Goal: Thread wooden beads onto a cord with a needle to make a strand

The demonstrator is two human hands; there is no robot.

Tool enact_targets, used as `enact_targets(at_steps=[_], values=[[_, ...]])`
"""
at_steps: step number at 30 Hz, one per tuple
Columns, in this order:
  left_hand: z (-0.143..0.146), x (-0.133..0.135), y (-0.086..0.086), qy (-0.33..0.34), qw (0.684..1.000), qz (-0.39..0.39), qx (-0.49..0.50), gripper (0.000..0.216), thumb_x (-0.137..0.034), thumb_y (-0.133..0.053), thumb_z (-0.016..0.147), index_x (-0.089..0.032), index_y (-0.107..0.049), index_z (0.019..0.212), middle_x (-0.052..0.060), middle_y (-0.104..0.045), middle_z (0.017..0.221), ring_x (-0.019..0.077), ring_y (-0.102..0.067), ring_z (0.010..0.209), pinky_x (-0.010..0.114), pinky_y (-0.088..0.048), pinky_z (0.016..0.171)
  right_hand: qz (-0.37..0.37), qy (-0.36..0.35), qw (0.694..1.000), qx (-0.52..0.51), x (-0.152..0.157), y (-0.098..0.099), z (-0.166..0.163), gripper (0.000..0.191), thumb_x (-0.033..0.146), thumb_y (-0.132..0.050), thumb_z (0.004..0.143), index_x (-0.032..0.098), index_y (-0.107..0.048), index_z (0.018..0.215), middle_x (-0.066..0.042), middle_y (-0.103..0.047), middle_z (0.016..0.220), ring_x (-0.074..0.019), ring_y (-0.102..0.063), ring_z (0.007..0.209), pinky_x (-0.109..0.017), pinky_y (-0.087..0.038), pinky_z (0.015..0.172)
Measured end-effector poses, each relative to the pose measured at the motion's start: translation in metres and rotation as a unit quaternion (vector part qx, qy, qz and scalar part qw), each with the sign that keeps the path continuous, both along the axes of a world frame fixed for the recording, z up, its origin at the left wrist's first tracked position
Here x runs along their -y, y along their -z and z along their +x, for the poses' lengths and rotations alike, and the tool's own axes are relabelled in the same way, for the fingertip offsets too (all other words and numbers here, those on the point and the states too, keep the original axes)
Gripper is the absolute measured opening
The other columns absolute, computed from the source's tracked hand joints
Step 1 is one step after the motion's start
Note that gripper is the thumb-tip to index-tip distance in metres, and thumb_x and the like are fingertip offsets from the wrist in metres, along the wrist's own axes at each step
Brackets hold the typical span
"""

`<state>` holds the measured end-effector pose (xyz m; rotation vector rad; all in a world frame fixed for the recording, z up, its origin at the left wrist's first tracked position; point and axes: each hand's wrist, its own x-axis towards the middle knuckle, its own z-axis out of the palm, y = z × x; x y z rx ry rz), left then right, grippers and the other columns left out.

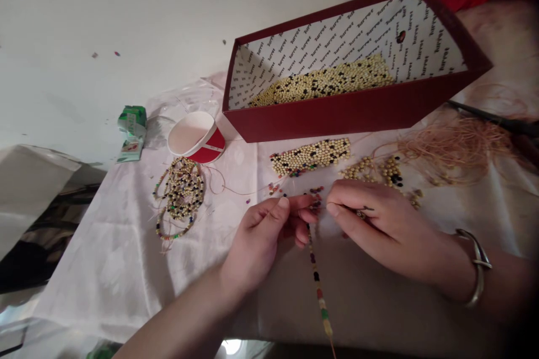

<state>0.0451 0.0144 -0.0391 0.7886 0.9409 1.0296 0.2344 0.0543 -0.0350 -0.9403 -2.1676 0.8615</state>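
My left hand [267,230] is closed, its thumb over curled fingers, and a string of beads [320,297] hangs down from those fingers towards the table's front edge. The strung beads are black, purple, red, green and yellowish, with bare thread at the lower end. My right hand [387,227], with a metal bangle [480,269] on its wrist, pinches thumb and forefinger together close to the left fingertips. A thin thread seems to run between the two hands. Loose coloured beads [315,192] lie just behind the fingers.
Behind the hands stands a dark red box [320,118] with pale and black beads inside. Before it lies a flat row of beads [311,157]. A paper cup [217,146], finished bead strands [179,196] and a green packet [132,122] are leftward; tangled thread [463,146] lies right.
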Motion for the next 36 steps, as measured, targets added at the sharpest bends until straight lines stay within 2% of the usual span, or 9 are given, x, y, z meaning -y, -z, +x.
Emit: enact_targets(at_steps=[3,8,19,29,36], values=[[0.0,0.001,0.0,0.002,1.0,0.002,0.012,0.034,-0.035,-0.052,0.095,-0.012,-0.074,0.106,0.011,-0.07,0.09,0.0131,-0.061,0.066,0.026,-0.049,0.065,-0.032,-0.005,0.999,-0.018,0.001,0.001,-0.002,0.027,0.015,-0.043,0.093,0.02,-0.045,0.067,0.004,-0.048,0.061,-0.0099,-0.045,0.056,-0.024,-0.035,0.055],[0.002,0.003,-0.001,0.013,1.0,0.011,0.023,0.033,-0.034,-0.05,0.096,-0.013,-0.073,0.109,0.012,-0.071,0.092,0.0153,-0.064,0.071,0.029,-0.052,0.07,-0.034,-0.016,0.999,-0.011,0.002,0.004,-0.005,0.028,0.019,-0.041,0.096,0.02,-0.049,0.069,0.004,-0.05,0.064,-0.0102,-0.046,0.059,-0.023,-0.036,0.057],[0.006,0.006,-0.002,-0.011,0.998,0.029,-0.051,0.034,-0.034,-0.051,0.096,-0.012,-0.071,0.113,0.015,-0.071,0.101,0.0199,-0.067,0.082,0.034,-0.054,0.077,0.042,0.047,0.997,0.034,0.007,0.004,-0.003,0.025,0.016,-0.044,0.091,0.02,-0.046,0.066,0.003,-0.049,0.062,-0.0122,-0.047,0.059,-0.026,-0.032,0.057],[0.01,0.006,0.0,-0.048,0.999,0.01,0.008,0.03,-0.033,-0.054,0.095,-0.016,-0.073,0.11,0.013,-0.072,0.103,0.0205,-0.069,0.088,0.033,-0.055,0.08,0.169,0.062,0.982,0.066,0.008,0.005,0.0,0.02,0.016,-0.044,0.091,0.019,-0.051,0.072,-0.002,-0.057,0.068,-0.0172,-0.052,0.064,-0.032,-0.035,0.06],[0.011,0.008,-0.001,-0.057,0.998,0.011,0.026,0.028,-0.033,-0.054,0.095,-0.018,-0.074,0.108,0.012,-0.073,0.104,0.0178,-0.069,0.087,0.03,-0.056,0.08,0.132,0.017,0.991,0.022,0.008,0.006,-0.003,0.019,0.017,-0.045,0.092,0.019,-0.05,0.074,0.0,-0.055,0.068,-0.0143,-0.051,0.064,-0.029,-0.036,0.06]])
